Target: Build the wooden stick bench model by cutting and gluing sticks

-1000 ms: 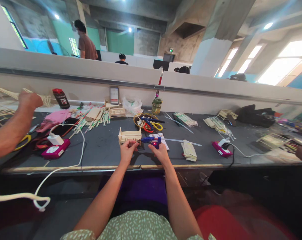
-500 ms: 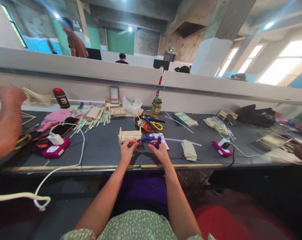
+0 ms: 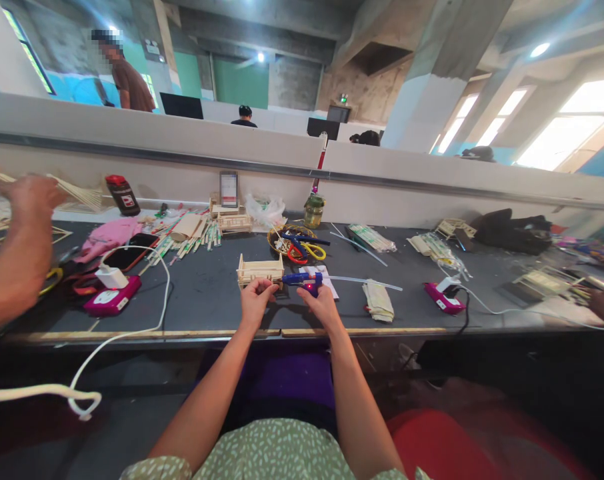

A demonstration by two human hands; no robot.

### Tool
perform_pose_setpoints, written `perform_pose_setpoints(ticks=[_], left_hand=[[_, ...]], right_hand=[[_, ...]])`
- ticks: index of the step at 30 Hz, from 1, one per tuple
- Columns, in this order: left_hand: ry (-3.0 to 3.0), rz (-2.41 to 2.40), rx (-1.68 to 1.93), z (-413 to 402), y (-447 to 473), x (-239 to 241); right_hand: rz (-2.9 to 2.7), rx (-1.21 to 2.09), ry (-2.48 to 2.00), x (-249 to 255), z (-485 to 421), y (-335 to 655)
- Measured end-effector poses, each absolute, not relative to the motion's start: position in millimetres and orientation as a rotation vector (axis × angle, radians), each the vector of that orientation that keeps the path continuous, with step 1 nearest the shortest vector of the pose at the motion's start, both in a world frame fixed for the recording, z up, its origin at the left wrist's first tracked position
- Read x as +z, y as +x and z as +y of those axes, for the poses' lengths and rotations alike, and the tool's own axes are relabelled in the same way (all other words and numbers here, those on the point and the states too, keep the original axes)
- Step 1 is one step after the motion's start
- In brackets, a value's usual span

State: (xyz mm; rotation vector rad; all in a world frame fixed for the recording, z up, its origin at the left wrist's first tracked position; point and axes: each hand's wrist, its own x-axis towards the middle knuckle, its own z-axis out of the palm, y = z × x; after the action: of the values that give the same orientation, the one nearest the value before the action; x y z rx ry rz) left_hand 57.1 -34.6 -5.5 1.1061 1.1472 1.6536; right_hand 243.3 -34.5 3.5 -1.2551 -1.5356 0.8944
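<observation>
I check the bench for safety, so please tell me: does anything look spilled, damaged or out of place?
Nothing looks clearly spilled or damaged. Slightly untidy: a yellow handle juts past the basket rim, beyond the wooden frame.

The person wears a sage-green top (image 3: 277, 448) scattered all over with small, pale, rice-grain flecks set at varying angles. The same print covers the short left sleeve (image 3: 158, 469); only a sliver of the right sleeve (image 3: 391, 476) shows. Both forearms (image 3: 355, 377) and hands (image 3: 255, 301) are bare.
</observation>
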Motion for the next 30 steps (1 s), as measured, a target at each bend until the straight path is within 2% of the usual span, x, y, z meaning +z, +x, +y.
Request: perform_pose_setpoints(ticks=[12, 23, 30], left_hand=[[1.084, 1.123, 1.669, -36.0, 58.0, -3.9], [1.077, 1.115, 1.663, -34.8, 58.0, -8.9], [1.104, 1.092, 1.679, -36.1, 57.8, -7.5]], right_hand=[[-1.425, 1.019, -1.233, 18.0, -41.9, 247.0], [-0.753, 1.212, -1.105, 18.3, -9.5, 284.8], [-0.744, 1.214, -1.078, 17.2, -16.3, 279.1]])
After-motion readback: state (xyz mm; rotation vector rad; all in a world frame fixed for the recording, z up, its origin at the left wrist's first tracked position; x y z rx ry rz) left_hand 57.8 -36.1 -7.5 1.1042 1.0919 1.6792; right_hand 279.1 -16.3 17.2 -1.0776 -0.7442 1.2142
